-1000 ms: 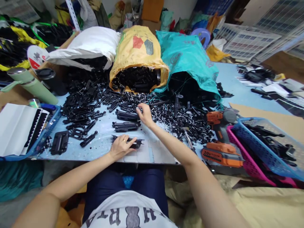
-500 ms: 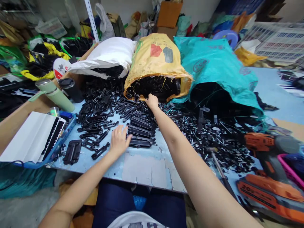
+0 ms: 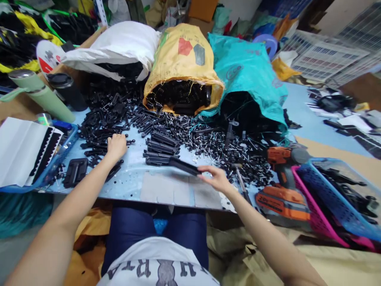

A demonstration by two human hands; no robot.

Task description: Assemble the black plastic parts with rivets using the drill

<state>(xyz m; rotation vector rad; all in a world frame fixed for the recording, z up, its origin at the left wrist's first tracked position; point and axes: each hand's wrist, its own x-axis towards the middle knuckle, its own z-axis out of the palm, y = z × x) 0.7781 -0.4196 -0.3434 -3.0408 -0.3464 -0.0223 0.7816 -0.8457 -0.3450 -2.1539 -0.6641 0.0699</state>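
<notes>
My right hand (image 3: 216, 177) pinches the end of a long black plastic bar (image 3: 184, 165) and holds it just above the front of the blue table (image 3: 166, 186). Beside it lies a stack of the same black bars (image 3: 160, 147). My left hand (image 3: 116, 146) is curled over a heap of small black flat parts (image 3: 101, 119) at the left; what its fingers hold is hidden. A spread of small black screws and pins (image 3: 226, 153) covers the table to the right of the stack.
A yellow sack (image 3: 183, 59), a teal sack (image 3: 247, 75) and a white sack (image 3: 116, 47) of black parts lie open at the back. An orange cordless drill (image 3: 281, 178) and pink and blue baskets (image 3: 333, 190) sit at right. Green bottle (image 3: 38, 95) and blue tray (image 3: 44, 167) at left.
My right hand came back from the yellow sack's mouth to the table front, now holding a black bar. My left hand moved left from the stack onto the heap of small parts.
</notes>
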